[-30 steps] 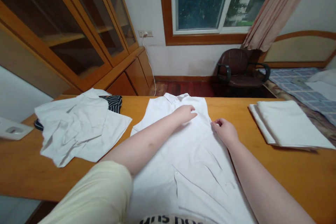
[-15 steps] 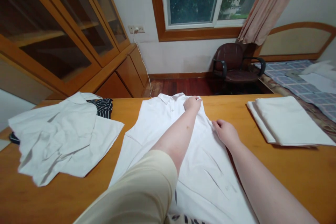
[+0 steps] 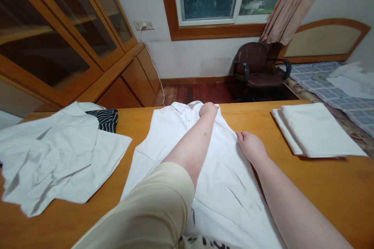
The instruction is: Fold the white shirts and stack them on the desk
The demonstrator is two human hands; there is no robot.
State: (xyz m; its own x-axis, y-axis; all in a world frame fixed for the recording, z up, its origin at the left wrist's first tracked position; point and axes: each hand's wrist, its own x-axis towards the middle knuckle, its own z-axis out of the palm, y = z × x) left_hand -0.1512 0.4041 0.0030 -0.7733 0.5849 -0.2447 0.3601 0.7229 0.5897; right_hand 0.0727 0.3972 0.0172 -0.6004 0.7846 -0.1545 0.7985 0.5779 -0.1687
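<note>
A white button shirt (image 3: 222, 179) lies flat on the wooden table (image 3: 336, 186), collar at the far edge. My left hand (image 3: 208, 109) reaches across it and is closed on the shirt near the collar's right end. My right hand (image 3: 250, 146) rests at the shirt's right edge, fingers curled and pinching the fabric there. My left sleeve is pale yellow and fills the lower middle of the view.
A heap of crumpled white garments (image 3: 55, 155) with a dark striped piece (image 3: 105, 118) lies on the table's left. A folded white stack (image 3: 315, 130) sits at the right. Beyond the table stand a brown chair (image 3: 257, 66), a wooden cabinet and a bed.
My left hand has slid from the shirt's chest up to the collar and closed on it. My right hand has stayed at the right edge. The view has shifted a little.
</note>
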